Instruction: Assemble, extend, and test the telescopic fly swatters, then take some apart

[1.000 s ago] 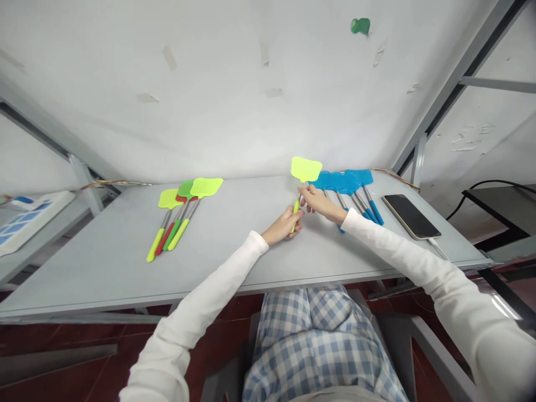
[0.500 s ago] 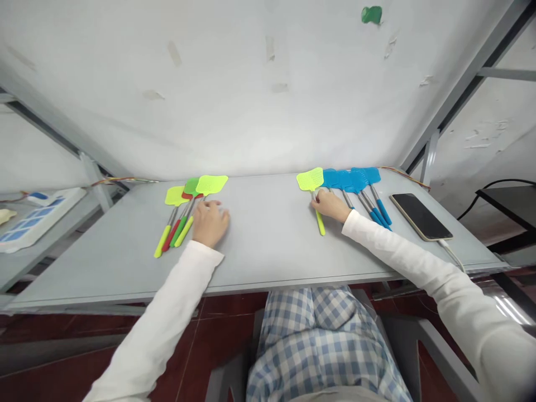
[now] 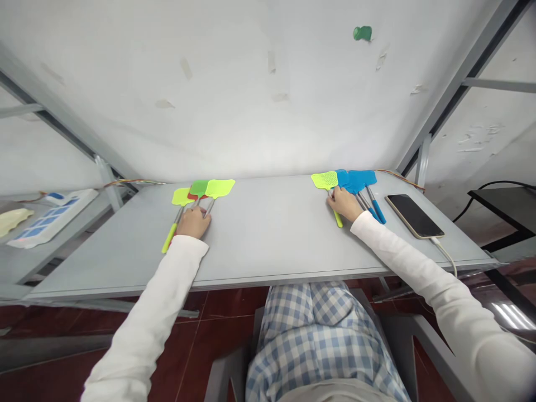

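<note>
On the left of the grey table, my left hand [image 3: 194, 222] lies curled over the shafts of a green fly swatter [image 3: 198, 187], a red fly swatter mostly hidden beneath it, and a yellow-green fly swatter [image 3: 220, 188]. Their handles are covered by the hand. Just left of it lies another yellow-green fly swatter [image 3: 169, 237]. Further right, my right hand [image 3: 345, 204] is closed around the shaft of a yellow-green fly swatter [image 3: 325, 180]. That swatter's head is beside several blue fly swatters [image 3: 362, 180], which overlap each other and are partly hidden by my hand.
A phone [image 3: 414, 216] with a white cable [image 3: 444, 254] lies on the table's right side. A white and blue power strip [image 3: 53, 219] is on a surface at the far left. The wall [image 3: 272, 128] borders the table's [image 3: 259, 234] back edge, with metal frame posts at both ends.
My left hand has shifted left, from beside the swatters onto their shafts. My right hand has moved right with its yellow-green fly swatter, closer over the blue ones. The view has shifted slightly.
</note>
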Available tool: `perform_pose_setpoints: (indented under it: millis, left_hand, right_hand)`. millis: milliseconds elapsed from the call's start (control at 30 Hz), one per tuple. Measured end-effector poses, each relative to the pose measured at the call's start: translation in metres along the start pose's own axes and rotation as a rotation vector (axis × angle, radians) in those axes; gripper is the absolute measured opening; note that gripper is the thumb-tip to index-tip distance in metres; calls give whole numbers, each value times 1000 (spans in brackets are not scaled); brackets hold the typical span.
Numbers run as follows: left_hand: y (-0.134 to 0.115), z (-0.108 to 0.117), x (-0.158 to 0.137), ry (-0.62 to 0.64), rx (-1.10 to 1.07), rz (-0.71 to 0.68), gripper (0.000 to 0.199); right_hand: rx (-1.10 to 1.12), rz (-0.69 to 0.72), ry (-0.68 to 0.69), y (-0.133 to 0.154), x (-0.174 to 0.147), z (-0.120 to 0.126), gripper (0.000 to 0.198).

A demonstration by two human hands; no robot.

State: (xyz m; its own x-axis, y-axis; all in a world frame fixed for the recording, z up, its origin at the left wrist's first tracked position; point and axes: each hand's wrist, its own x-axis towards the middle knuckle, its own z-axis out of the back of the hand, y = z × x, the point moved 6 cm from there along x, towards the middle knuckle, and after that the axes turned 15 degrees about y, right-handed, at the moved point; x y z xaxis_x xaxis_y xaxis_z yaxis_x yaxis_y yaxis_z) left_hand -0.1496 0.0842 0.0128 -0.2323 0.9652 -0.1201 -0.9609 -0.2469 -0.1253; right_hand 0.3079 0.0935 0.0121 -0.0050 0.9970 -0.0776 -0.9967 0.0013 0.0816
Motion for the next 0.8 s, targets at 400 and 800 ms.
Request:
perform_pose_setpoints:
  millis: [400,800]
  left_hand:
    - [-65,-3,-35,30,-251,-245,30]
    - [-181,5,-72,97,-232,-688,38]
  right_hand:
    - [-47,166,-36,-38,-25,7,32]
    - [-7,464,-162,1,-39,37,19]
